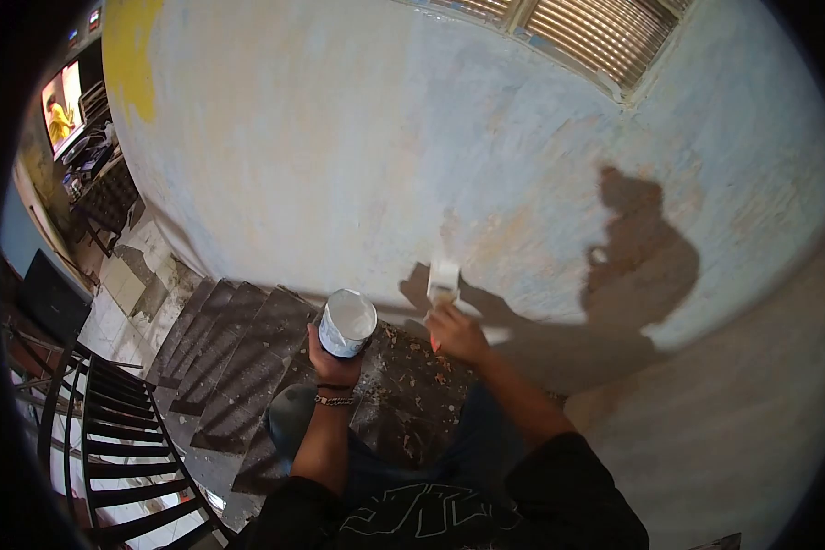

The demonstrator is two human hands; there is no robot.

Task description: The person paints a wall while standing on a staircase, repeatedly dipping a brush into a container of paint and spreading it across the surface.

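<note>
My left hand (336, 363) is wrapped round a small paint tub (346, 332), its open top tilted toward me and white paint showing inside. In my right hand (456, 332) is a paintbrush (444, 280) with a white-covered head and a bit of red at the handle's lower end. The bristles point up against the patchy white wall (357, 174), low down, where a fresh white smear shows just above them. Whether the bristles press on the wall is hard to see. Shadows of the brush hand and of my upper body fall on the wall.
Dark, paint-spattered stair-like boards (238, 357) lie below me. A black slatted bench (128, 435) stands at the left, with a dark chair (53, 295) behind it. A louvred window (596, 41) is high on the wall; a lit screen (62, 108) glows at far left.
</note>
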